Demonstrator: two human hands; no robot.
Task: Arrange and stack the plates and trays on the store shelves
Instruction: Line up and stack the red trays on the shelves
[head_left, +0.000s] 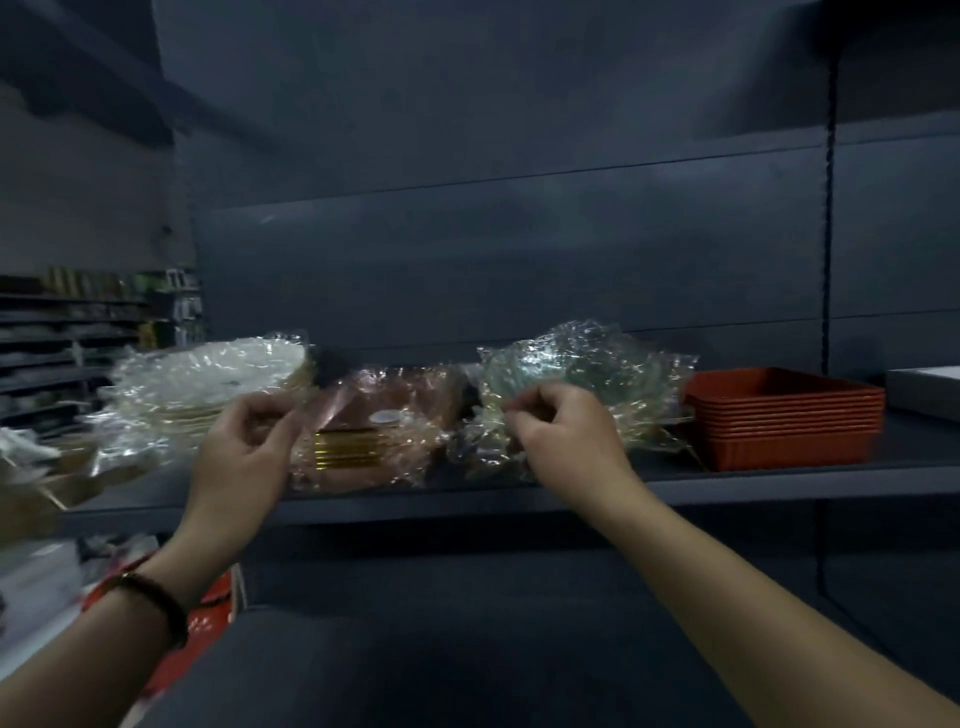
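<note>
Three plastic-wrapped stacks sit on the grey shelf (779, 480). At left is a stack of white gold-rimmed plates (208, 379). The middle pack holds pinkish gold-edged plates (384, 431). To its right lies a pack of clear greenish plates (582, 369). My left hand (244, 447) pinches the wrap at the middle pack's left edge, next to the white stack. My right hand (561, 431) has curled fingers pinching the wrap at the front of the greenish pack. A stack of red-brown rectangular trays (784, 421) stands further right.
A white flat box (924, 389) sits at the far right of the shelf. Cardboard and wrapped goods (47, 467) crowd the left end. A red box (208, 618) lies below at left. A lower shelf (467, 665) and distant aisle shelves (78, 332) are visible.
</note>
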